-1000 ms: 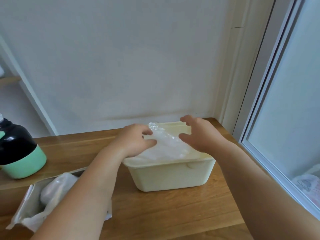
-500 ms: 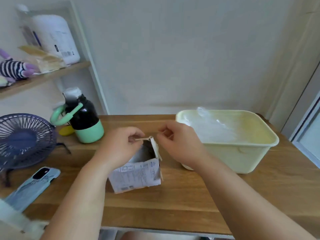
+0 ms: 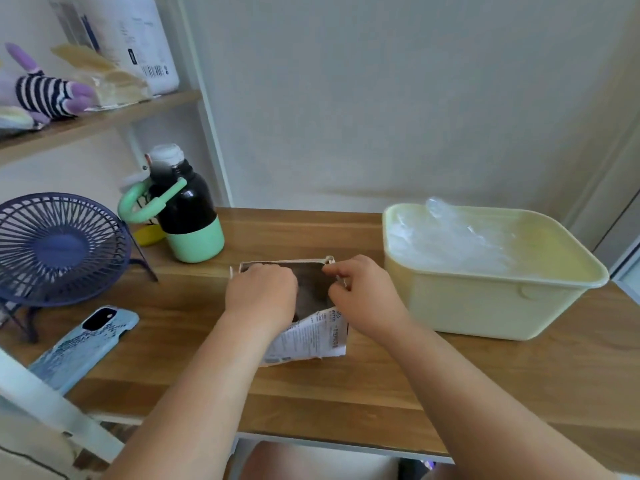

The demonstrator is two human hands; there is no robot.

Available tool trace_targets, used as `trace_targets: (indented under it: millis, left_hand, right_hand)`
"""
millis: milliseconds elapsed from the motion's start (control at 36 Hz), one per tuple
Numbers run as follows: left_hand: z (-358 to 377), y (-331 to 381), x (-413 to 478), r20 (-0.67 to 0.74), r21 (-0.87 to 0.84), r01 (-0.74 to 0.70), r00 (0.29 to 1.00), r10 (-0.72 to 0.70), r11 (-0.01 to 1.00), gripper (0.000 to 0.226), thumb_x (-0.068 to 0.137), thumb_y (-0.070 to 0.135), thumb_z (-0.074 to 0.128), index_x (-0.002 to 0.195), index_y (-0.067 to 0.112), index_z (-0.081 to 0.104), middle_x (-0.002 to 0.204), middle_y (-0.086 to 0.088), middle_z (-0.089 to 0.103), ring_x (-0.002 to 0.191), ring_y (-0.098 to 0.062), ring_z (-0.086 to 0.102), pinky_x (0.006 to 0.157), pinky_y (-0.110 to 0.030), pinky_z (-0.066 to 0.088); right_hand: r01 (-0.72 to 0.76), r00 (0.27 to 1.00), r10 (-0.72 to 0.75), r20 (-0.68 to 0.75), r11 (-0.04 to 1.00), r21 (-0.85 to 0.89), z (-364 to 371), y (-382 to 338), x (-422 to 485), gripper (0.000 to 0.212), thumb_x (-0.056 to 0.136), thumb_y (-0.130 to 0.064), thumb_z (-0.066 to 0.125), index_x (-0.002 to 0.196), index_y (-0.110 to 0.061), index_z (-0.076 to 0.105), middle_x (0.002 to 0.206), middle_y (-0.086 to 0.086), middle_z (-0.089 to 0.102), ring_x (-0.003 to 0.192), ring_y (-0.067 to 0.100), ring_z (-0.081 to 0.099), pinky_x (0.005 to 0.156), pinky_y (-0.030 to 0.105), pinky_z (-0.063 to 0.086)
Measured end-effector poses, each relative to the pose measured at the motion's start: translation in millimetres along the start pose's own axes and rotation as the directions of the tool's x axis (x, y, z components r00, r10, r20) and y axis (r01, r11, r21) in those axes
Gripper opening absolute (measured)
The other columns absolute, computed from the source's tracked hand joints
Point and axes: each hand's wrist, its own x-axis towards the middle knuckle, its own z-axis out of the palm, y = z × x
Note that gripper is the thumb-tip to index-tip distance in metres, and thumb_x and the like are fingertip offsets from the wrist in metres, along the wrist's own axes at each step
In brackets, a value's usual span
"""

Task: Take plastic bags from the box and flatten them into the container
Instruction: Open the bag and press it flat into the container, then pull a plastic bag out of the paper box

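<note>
Standing here beside the table (image 3: 346, 386), what do you see at the far left?

A dark blue fan (image 3: 59, 247), at ten o'clock from the box (image 3: 311, 336). Lower, at about eight o'clock, a phone (image 3: 86, 341) in a light blue case lies flat on the wood. At eleven o'clock a black and green bottle (image 3: 188, 216) stands upright.

And the box itself?

It is open at the top, with printed paper on its near side. The left hand (image 3: 261, 292) is over the opening, on the nine o'clock side, and its fingers are bent down into the box. Whether they have hold of a bag inside, I cannot tell; the hand covers that part.

The right hand?

The right hand (image 3: 363, 292) is on the three o'clock side. Its thumb and forefinger are closed together and pinch the top edge of the box at that corner.

Where are the plastic bags?

The plastic bags (image 3: 450, 240) that I can see lie in the pale yellow container (image 3: 485, 306), at three o'clock from the box, close to the right hand. They fill mostly its left part, and one crumpled tip stands above the rim.
</note>
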Motion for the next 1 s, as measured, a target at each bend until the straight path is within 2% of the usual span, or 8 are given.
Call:
trace_targets:
  millis: [222, 361, 444, 528, 667, 750, 833, 1000]
  left_hand:
    - [9.5, -11.6, 1.2, -0.15, -0.197, -0.068, 0.988, 0.038, 0.978, 0.018, 0.096, 0.032, 0.055, 0.088, 0.031, 0.072, 0.089, 0.009, 0.065, 0.079, -0.014, 0.059, 0.06, -0.027, 0.043]
    - [19.7, -25.6, -3.4, -0.446, -0.625, -0.282, 0.894, -0.037, 0.728, 0.015, 0.092, 0.027, 0.062, 0.099, 0.029, 0.075, 0.097, 0.018, 0.063, 0.087, 0.001, 0.058, 0.076, -0.022, 0.049]
    - [13.6, -27.5, -5.7, -0.417, -0.792, -0.3, 0.902, -0.111, 0.533, 0.017, 0.093, 0.023, 0.061, 0.104, 0.03, 0.072, 0.097, 0.028, 0.061, 0.095, 0.012, 0.056, 0.085, -0.012, 0.044]
    - [9.2, -29.3, -5.2, -0.362, -0.821, -0.282, 0.929, -0.071, 0.497, 0.018, 0.092, 0.023, 0.062, 0.098, 0.037, 0.07, 0.096, 0.03, 0.062, 0.095, 0.014, 0.057, 0.087, -0.014, 0.045]
    - [5.4, -29.2, -6.3, -0.308, -0.877, -0.244, 0.947, -0.094, 0.414, 0.022, 0.084, 0.019, 0.072, 0.082, 0.041, 0.072, 0.085, 0.023, 0.072, 0.086, 0.007, 0.064, 0.077, -0.016, 0.05]
    - [-3.3, -24.7, -8.6, -0.273, -0.948, -0.232, 0.944, -0.183, 0.218, 0.011, 0.083, 0.018, 0.073, 0.085, 0.029, 0.075, 0.085, 0.016, 0.074, 0.083, 0.001, 0.068, 0.077, -0.02, 0.054]
    - [-9.8, -24.2, -7.3, -0.187, -0.981, -0.195, 0.937, -0.295, 0.001, 0.009, 0.085, 0.02, 0.071, 0.091, 0.024, 0.076, 0.091, 0.006, 0.075, 0.091, -0.012, 0.07, 0.087, -0.037, 0.056]
    - [-21.7, -24.3, -3.2, -0.116, -0.853, -0.274, 0.93, -0.349, -0.445, 0.016, 0.095, 0.008, 0.053, 0.093, 0.014, 0.068, 0.081, 0.003, 0.072, 0.081, -0.011, 0.069, 0.072, -0.027, 0.057]
  right_hand:
    - [-0.003, 1.0, 0.005, -0.022, 0.998, 0.068, 3.6, 4.3, -1.5, 0.037, 0.092, -0.009, 0.048, 0.125, -0.02, 0.061, 0.103, -0.008, 0.046, 0.079, 0.005, 0.046, 0.069, 0.009, 0.035]
    - [-0.02, 1.0, 0.022, -0.015, 0.993, 0.12, 1.9, 2.3, -2.1, 0.033, 0.091, -0.009, 0.05, 0.117, -0.021, 0.066, 0.1, -0.007, 0.048, 0.085, 0.008, 0.049, 0.073, 0.014, 0.036]
    - [-0.021, 1.0, 0.021, 0.003, 0.992, 0.121, 0.3, -0.2, -2.2, 0.028, 0.092, -0.011, 0.051, 0.111, -0.018, 0.069, 0.099, -0.002, 0.052, 0.09, 0.013, 0.053, 0.071, 0.019, 0.041]
    - [-0.023, 0.999, 0.02, 0.026, 0.992, 0.126, -3.9, -4.1, -1.1, 0.024, 0.094, -0.019, 0.052, 0.111, -0.018, 0.069, 0.095, -0.002, 0.053, 0.083, 0.012, 0.052, 0.068, 0.019, 0.04]
    - [0.032, 0.999, -0.037, 0.022, 0.986, 0.164, -10.4, -9.3, -0.7, 0.031, 0.09, -0.025, 0.058, 0.058, -0.024, 0.06, 0.059, -0.003, 0.054, 0.051, 0.012, 0.043, 0.045, 0.016, 0.033]
    - [0.071, 0.997, -0.077, 0.028, 0.98, 0.183, -12.4, -12.1, -3.0, 0.02, 0.092, -0.027, 0.057, 0.081, -0.021, 0.072, 0.074, -0.001, 0.066, 0.061, 0.012, 0.054, 0.055, 0.018, 0.043]
    - [0.065, 0.994, -0.082, 0.067, 0.972, 0.224, -13.3, -13.7, -3.7, 0.039, 0.095, -0.031, 0.048, 0.068, -0.005, 0.058, 0.068, 0.013, 0.058, 0.057, 0.014, 0.044, 0.058, 0.029, 0.039]
    - [0.019, 0.994, -0.056, 0.095, 0.936, 0.352, -17.8, -19.7, -2.6, 0.036, 0.097, -0.041, 0.04, 0.064, -0.03, 0.048, 0.064, -0.011, 0.053, 0.061, 0.005, 0.048, 0.065, 0.024, 0.04]
